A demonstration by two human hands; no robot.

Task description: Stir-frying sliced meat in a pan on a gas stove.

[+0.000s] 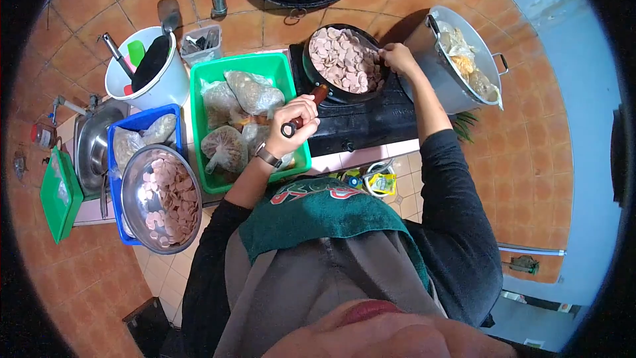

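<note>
My left hand is wrapped around the brown handle of a black frying pan. The pan rests on a black stove and is full of thin, round pink slices, which look like sausage. At the pan's right rim, my right hand grips a utensil that reaches in among the slices; its working end is hidden. Just left of the pan, beneath my left forearm, is a green tray of filled plastic bags.
A tall metal pot holding bagged food stands right of the stove. To the left, a steel bowl of pink slices sits over a blue tray. Beyond are a white bucket of utensils, a sink and a green basket.
</note>
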